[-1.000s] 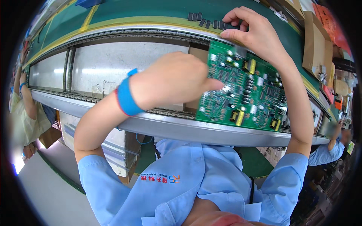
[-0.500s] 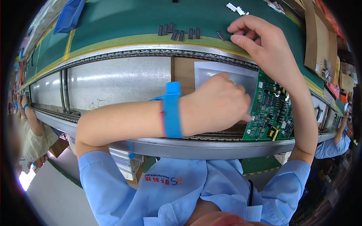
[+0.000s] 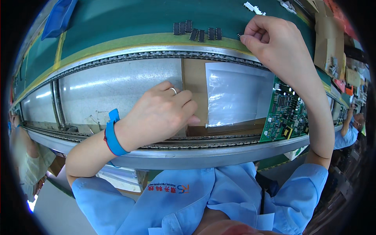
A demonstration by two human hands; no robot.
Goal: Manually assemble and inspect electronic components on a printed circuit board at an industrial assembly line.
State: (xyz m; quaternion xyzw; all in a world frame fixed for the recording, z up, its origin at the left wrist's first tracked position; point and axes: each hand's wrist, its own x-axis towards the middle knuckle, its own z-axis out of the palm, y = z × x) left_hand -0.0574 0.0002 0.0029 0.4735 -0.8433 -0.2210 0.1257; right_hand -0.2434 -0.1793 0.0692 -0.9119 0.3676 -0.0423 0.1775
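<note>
My right hand (image 3: 276,43) is above the green work surface, thumb and fingertips pinched at a small black IC chip (image 3: 239,35). Only one end of that chip shows; the fingers cover the rest. Left of it, several more black IC chips (image 3: 201,35) lie in a loose row. My left hand (image 3: 166,109), back upward, hovers over the metal plate between the rails. Its fingers are curled in and hide whatever may be between them. Under my right forearm, a green circuit board (image 3: 280,113) full of parts rests across the two rails.
A clear plastic bag or sheet (image 3: 237,94) lies left of the board on brown cardboard (image 3: 194,78). Chain rails (image 3: 156,54) run in front and behind. White connectors (image 3: 254,8) lie at the back, a blue tray (image 3: 58,19) far left, a cardboard box (image 3: 329,43) right. Other people work at both sides.
My left hand has pulled back leftward from the circuit board, uncovering the plastic sheet. My right fingertips have closed in over the lone chip. The whole view has shifted slightly.
</note>
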